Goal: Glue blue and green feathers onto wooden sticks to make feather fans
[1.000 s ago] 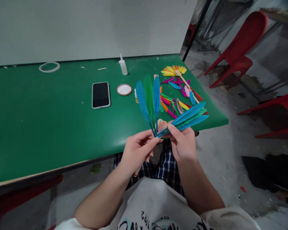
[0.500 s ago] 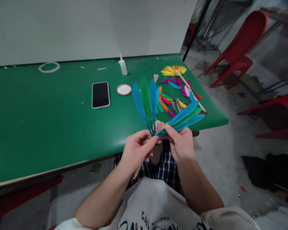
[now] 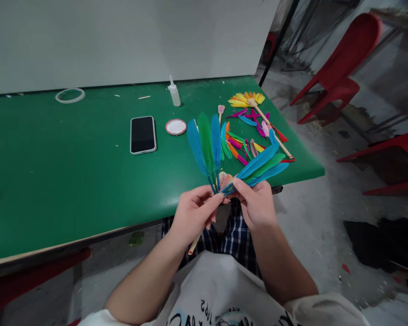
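Just past the table's front edge, my left hand [image 3: 197, 210] is closed round a wooden-handled feather fan. Its thumb presses on the feather quills, and the handle's end [image 3: 192, 248] sticks out below the palm. A blue-and-green cluster of feathers [image 3: 207, 142] stands up from the fan's pale, patterned head [image 3: 225, 179]. My right hand [image 3: 258, 203] pinches a second cluster of blue and green feathers [image 3: 263, 165], which fans out to the right. The quills of both clusters meet at the head under my left thumb. Part of the handle is hidden by my left hand.
On the green table [image 3: 71, 181] are a phone [image 3: 143, 135], a round dish of white stuff [image 3: 176, 127], a small nozzle bottle [image 3: 174, 93] and a tape ring [image 3: 70, 101]. Loose coloured feathers [image 3: 236, 145] and a yellow feather fan [image 3: 246, 98] lie right. Red chairs [image 3: 340, 72] stand beyond.
The right feather cluster has dipped very slightly down and to the left, while the upright one has sunk a little. Both hands keep the same grip.
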